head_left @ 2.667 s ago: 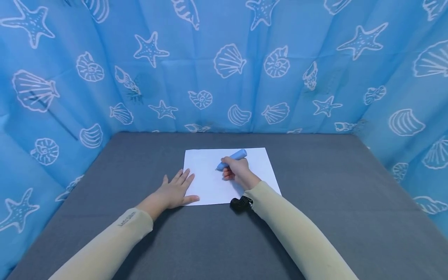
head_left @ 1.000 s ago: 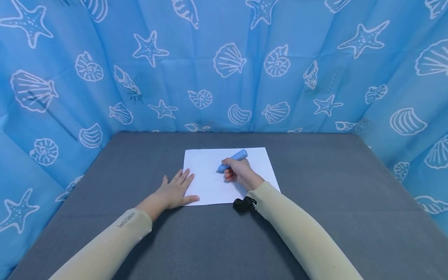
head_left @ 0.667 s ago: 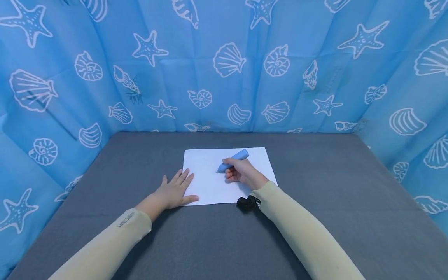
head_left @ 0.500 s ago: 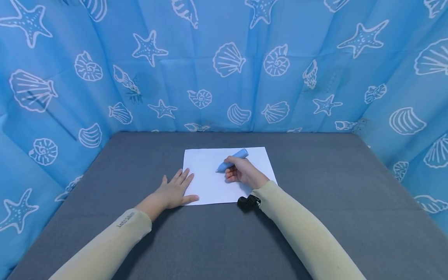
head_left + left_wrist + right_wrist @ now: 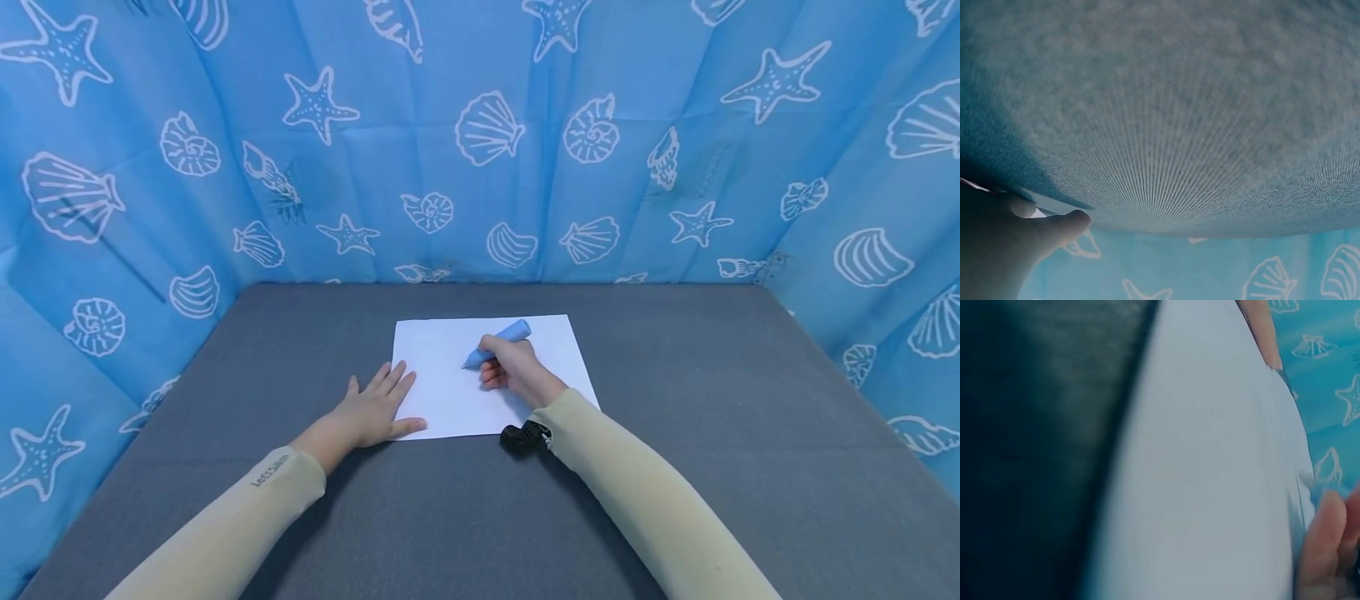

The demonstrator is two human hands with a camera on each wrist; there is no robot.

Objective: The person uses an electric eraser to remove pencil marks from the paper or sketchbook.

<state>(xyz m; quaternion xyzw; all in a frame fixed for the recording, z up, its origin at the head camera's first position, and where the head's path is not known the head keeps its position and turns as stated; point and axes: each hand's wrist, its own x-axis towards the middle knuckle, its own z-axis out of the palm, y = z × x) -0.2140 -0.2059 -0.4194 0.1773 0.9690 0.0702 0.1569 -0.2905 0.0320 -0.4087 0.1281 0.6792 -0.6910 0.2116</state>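
A white sheet of paper (image 5: pixel 438 404) lies on the grey table. My left hand (image 5: pixel 371 414) rests flat on its left edge, fingers spread. In the left wrist view part of that hand (image 5: pixel 997 240) shows dark at the lower left. My right hand (image 5: pixel 519 367) pinches a thick blue marker (image 5: pixel 514 331) over the middle of the sheet. The marker slants down to the left, its fine tip at or just above the paper; I cannot tell which. The right wrist view has the right hand's fingers (image 5: pixel 1322 544) at the lower right edge, with the marker mostly hidden.
The dark grey table (image 5: pixel 697 417) surrounds the sheet on all sides. A blue curtain (image 5: pixel 420 167) printed with white shells and starfish stands behind and along both sides. A small black device (image 5: pixel 520 439) hangs under the right wrist by the paper's lower edge.
My right hand and forearm shifted slightly right and towards me, then a little back left over the last half second. The marker's tip stayed near the same spot; the left hand kept still.
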